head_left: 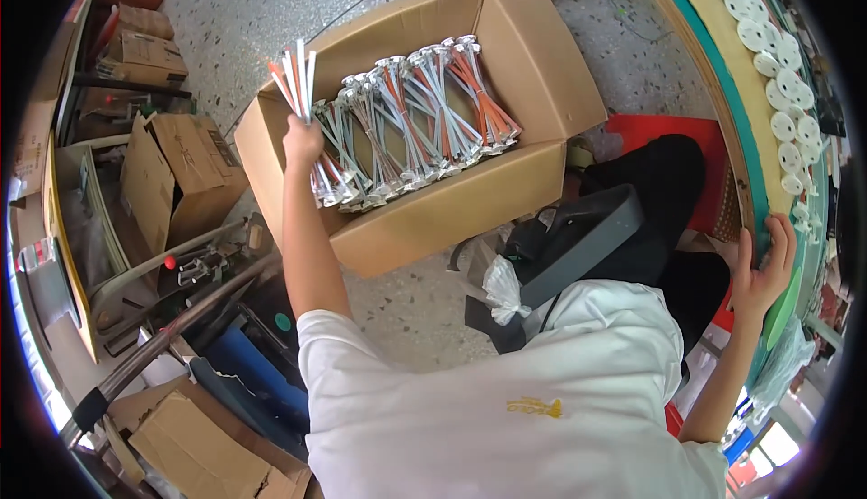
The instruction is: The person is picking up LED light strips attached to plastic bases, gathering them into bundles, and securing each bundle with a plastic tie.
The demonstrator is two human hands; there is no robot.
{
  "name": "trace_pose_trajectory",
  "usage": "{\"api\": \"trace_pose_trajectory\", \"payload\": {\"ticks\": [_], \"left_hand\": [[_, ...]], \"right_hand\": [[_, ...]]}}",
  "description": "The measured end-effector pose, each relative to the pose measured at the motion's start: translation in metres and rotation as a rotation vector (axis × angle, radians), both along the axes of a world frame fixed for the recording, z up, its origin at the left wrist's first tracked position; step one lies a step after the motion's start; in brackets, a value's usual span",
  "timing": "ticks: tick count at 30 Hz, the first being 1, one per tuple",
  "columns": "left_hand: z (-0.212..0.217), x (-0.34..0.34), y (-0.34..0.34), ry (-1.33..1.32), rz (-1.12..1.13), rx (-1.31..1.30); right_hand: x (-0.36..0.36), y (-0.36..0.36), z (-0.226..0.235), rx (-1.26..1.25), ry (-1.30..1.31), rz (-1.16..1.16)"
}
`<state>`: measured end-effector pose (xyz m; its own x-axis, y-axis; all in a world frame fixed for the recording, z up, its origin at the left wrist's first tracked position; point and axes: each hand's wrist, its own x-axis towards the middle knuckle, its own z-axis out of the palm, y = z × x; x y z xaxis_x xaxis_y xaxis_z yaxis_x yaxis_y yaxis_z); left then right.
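Note:
My left hand (303,143) is closed round one end of a bundle of thin white and orange strips (296,79). The strips fan out upward above the left rim of a large open cardboard box (452,203). Inside the box, similar bundles (438,106) in silver-white, orange and brown lie side by side in a row, pinched at the middle, with pale round pieces at their ends. At the right, my right hand (764,269) rests on the edge of a worktable (757,151), fingers apart, holding nothing. The lower end of the held bundle is hidden in my left fist.
White discs with holes (778,93) lie along the worktable. A dark grey tray-like piece (587,246) and a knotted clear plastic bag (504,289) are by my lap. A red stool (718,160) stands under the table edge. Cardboard boxes (176,178) and metal rails (172,336) crowd the left.

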<state>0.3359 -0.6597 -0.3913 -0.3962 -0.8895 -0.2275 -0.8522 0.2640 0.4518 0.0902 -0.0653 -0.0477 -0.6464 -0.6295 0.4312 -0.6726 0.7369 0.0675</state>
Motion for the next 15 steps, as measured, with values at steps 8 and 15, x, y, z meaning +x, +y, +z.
{"api": "trace_pose_trajectory", "payload": {"ticks": [8,15], "left_hand": [[0.031,-0.033,0.028,0.249,-0.228,0.200],[0.021,-0.040,0.039,-0.283,-1.096,-0.293]], "right_hand": [[-0.001,0.001,0.000,0.033,-0.009,-0.021],[-0.004,0.008,-0.003,0.024,-0.024,-0.037]]}}
